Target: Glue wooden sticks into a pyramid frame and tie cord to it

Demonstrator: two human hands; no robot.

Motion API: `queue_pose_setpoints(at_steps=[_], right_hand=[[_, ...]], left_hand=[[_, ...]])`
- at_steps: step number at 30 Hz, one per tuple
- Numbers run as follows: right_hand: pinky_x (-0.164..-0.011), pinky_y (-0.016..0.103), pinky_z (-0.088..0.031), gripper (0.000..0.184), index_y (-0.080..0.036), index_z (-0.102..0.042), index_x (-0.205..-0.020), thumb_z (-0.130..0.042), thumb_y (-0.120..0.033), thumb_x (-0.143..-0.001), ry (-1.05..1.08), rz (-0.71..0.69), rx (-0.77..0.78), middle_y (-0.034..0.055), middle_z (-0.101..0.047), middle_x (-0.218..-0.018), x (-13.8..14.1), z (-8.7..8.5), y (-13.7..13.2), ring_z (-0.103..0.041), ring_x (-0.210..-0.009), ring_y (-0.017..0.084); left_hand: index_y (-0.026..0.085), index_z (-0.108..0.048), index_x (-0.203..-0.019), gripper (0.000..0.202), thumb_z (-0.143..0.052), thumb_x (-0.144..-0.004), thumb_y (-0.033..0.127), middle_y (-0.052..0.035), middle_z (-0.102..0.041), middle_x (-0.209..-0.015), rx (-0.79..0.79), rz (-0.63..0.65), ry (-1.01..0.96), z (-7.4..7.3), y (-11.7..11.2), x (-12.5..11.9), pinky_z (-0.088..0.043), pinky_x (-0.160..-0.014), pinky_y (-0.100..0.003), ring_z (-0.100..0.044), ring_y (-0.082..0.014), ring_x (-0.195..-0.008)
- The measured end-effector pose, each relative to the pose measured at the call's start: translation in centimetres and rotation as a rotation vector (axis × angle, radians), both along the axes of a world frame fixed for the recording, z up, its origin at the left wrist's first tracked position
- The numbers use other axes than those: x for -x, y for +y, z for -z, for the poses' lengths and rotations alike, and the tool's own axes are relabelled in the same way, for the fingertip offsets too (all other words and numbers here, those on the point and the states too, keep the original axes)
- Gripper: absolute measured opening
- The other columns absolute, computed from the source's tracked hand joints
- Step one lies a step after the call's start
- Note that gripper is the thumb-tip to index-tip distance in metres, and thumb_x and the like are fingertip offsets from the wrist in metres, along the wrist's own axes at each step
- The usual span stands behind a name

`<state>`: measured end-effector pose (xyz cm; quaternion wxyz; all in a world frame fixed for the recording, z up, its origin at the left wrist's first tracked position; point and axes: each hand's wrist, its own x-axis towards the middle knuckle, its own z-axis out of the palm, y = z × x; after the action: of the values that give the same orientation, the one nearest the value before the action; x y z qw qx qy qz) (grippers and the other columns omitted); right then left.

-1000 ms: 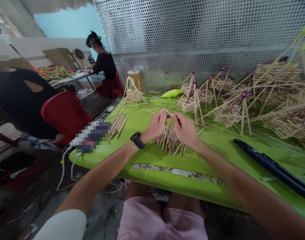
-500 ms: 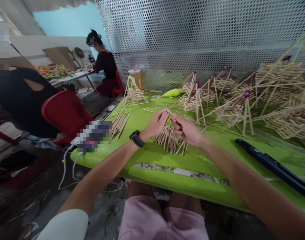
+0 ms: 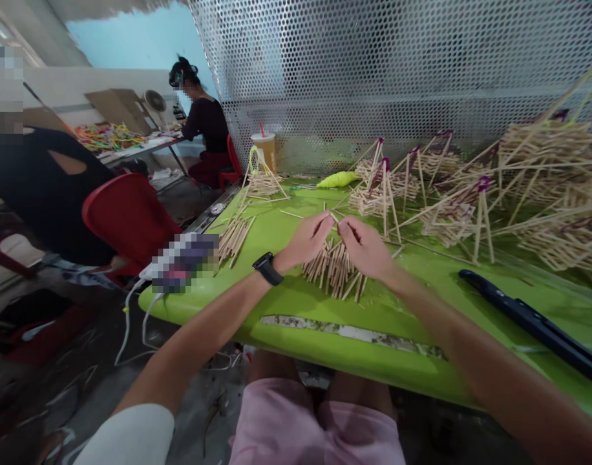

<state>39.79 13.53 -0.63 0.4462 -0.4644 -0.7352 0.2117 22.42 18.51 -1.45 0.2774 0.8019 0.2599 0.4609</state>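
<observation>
The person's left hand and right hand pinch a thin, pale wooden stick at the far end of a splayed heap of straight, tan wooden sticks on the smooth, lime-green surface.

This looks like a small craft workshop. Loose sticks and tied stick frames crowd the near green table, while at far left a person sits at another table heaped with colourful strips.

Thin pale stick held aslant, wooden sticks heaped beneath
</observation>
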Motion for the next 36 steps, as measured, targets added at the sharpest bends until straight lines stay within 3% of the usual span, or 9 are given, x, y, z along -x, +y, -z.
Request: queue_pose_setpoints(at_steps=[5,9,11,16,18,22,26,32,36], right_hand=[[-0.056,0.032,-0.024,0.021,-0.025,-0.052,-0.085,-0.046,-0.032,-0.104,-0.201,0.175,-0.13,-0.002,-0.048,-0.061,0.2,0.2,-0.1,-0.038,-0.049,0.015],[-0.055,0.032,-0.025,0.024,-0.025,-0.048,-0.081,-0.047,-0.033,-0.103,-0.147,0.156,-0.109,-0.0022,-0.046,-0.059,0.6,0.4,-0.1,-0.035,-0.049,0.014],[-0.054,0.031,-0.025,0.03,-0.026,-0.044,-0.077,-0.048,-0.039,-0.104,-0.001,0.088,0.016,-0.0029,-0.043,-0.06,0.8,0.2,-0.2,-0.035,-0.05,0.014],[-0.043,0.026,-0.016,0.03,-0.028,-0.039,-0.083,-0.045,-0.048,-0.105,0.524,-0.271,0.647,-0.0104,-0.024,-0.057,0.6,-0.8,-0.6,-0.013,-0.044,0.011],[-0.041,0.025,-0.014,0.03,-0.028,-0.038,-0.084,-0.048,-0.047,-0.105,0.622,-0.372,0.734,-0.0113,-0.02,-0.058,0.3,-1.2,-0.8,-0.008,-0.046,0.011],[-0.041,0.025,-0.012,0.031,-0.027,-0.041,-0.086,-0.054,-0.051,-0.102,0.672,-0.349,0.728,-0.0107,-0.02,-0.06,0.2,-1.2,-0.8,-0.009,-0.049,0.011],[-0.043,0.025,-0.011,0.027,-0.026,-0.046,-0.087,-0.057,-0.048,-0.098,0.666,-0.271,0.73,-0.0102,-0.022,-0.061,0.5,-1.0,-0.6,-0.012,-0.049,0.01],[-0.044,0.026,-0.011,0.029,-0.026,-0.045,-0.083,-0.062,-0.048,-0.092,0.63,-0.295,0.715,-0.0105,-0.024,-0.059,0.6,-0.7,-0.5,-0.012,-0.048,0.01],[-0.043,0.025,-0.011,0.037,-0.026,-0.045,-0.081,-0.066,-0.056,-0.089,0.587,-0.273,0.662,-0.0113,-0.025,-0.059,0.5,-0.2,-0.1,-0.014,-0.047,0.009]], left_hand=[[0.023,-0.043,-0.078,0.039,-0.04,-0.112,0.041,0.0013,-0.045,-0.071,0.022,-0.03,0.006,0.3,0.0,-0.4,-0.03,-0.065,-0.032,-0.041,-0.0163,-0.067],[0.022,-0.044,-0.078,0.031,-0.04,-0.108,0.028,0.0018,-0.045,-0.071,0.089,-0.046,-0.039,0.6,-0.1,-0.9,-0.03,-0.064,-0.031,-0.041,-0.0152,-0.065],[0.022,-0.043,-0.075,0.031,-0.042,-0.106,0.024,0.0027,-0.043,-0.068,0.115,-0.067,-0.058,0.6,-0.2,-1.0,-0.029,-0.063,-0.031,-0.039,-0.0144,-0.064],[0.022,-0.043,-0.074,0.031,-0.043,-0.105,0.026,0.0041,-0.037,-0.066,0.199,-0.019,-0.167,0.4,-0.5,-0.8,-0.028,-0.061,-0.029,-0.035,-0.0134,-0.061],[0.023,-0.04,-0.075,0.033,-0.044,-0.106,0.034,0.0052,-0.032,-0.065,0.281,0.036,-0.234,0.2,-0.6,-0.7,-0.026,-0.058,-0.028,-0.03,-0.0127,-0.058],[0.024,-0.034,-0.077,0.044,-0.05,-0.105,0.054,0.0065,-0.027,-0.068,0.416,0.113,-0.322,-0.1,-0.7,-0.5,-0.024,-0.054,-0.026,-0.024,-0.0111,-0.056],[0.024,-0.035,-0.076,0.052,-0.055,-0.103,0.064,0.0059,-0.028,-0.07,0.397,0.137,-0.325,0.0,-0.5,-0.4,-0.024,-0.054,-0.025,-0.026,-0.0111,-0.058],[0.023,-0.043,-0.081,0.048,-0.049,-0.107,0.063,0.0044,-0.035,-0.072,0.247,0.073,-0.183,0.5,-0.3,-0.2,-0.028,-0.058,-0.027,-0.032,-0.0128,-0.062],[0.023,-0.046,-0.083,0.045,-0.042,-0.111,0.058,0.0029,-0.041,-0.072,0.151,0.021,-0.096,0.5,-0.2,-0.2,-0.033,-0.062,-0.03,-0.038,-0.0145,-0.065]])
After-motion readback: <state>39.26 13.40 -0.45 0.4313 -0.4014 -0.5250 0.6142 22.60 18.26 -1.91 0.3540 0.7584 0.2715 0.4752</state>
